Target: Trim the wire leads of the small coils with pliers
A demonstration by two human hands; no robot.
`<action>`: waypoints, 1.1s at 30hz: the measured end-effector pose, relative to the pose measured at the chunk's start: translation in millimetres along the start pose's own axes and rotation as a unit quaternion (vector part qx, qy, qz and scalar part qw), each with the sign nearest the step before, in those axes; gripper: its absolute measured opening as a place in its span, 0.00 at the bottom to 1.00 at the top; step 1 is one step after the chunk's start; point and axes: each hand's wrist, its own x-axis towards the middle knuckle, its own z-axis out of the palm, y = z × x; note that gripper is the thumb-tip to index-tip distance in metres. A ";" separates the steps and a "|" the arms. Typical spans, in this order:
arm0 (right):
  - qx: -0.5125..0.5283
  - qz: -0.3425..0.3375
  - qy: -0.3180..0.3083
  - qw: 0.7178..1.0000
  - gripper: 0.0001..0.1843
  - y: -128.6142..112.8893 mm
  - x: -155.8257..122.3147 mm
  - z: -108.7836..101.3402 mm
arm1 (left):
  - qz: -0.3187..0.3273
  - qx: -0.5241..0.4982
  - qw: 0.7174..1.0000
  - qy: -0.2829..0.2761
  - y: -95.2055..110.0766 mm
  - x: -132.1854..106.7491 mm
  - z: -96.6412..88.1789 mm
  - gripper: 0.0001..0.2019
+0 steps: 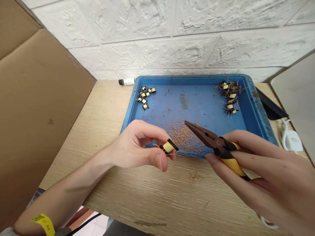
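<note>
Between the thumb and fingers of my left hand (145,144) is a small transformer (168,146), wrapped in pale yellow tape, with black pin rows and thin copper wires sticking out. My right hand (261,173) grips long-nose pliers (214,141) with yellow and black handles; their jaws look closed and point up and left, apart from the transformer. Beyond both hands lies a blue tray (189,80). Inside it, a pile of cut copper wire bits (185,136) covers the near middle. Transformers without long wires (145,95) sit at the left, and long-wired transformers (231,95) at the right.
A small white bottle with a black cap (126,81) lies by the tray's far left corner. Cardboard (44,91) stands at the left, a white brick-pattern wall (157,39) behind. At the right are a black object (270,105) and a white plastic piece (292,140). Wire scraps (195,177) lie on the table.
</note>
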 end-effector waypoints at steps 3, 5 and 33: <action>0.032 0.032 0.008 0.999 0.21 -7.7 3.7 -0.6 | 0.003 0.011 1.000 0.005 0.0 0.5 1.2 0.20; 0.052 0.045 0.002 0.998 0.20 -13.9 7.3 -1.9 | 0.007 0.017 1.000 0.005 -1.0 0.8 2.0 0.20; 0.158 0.138 0.011 0.978 0.14 -36.2 7.7 0.8 | 0.159 0.411 0.897 0.035 7.7 -37.9 34.3 0.15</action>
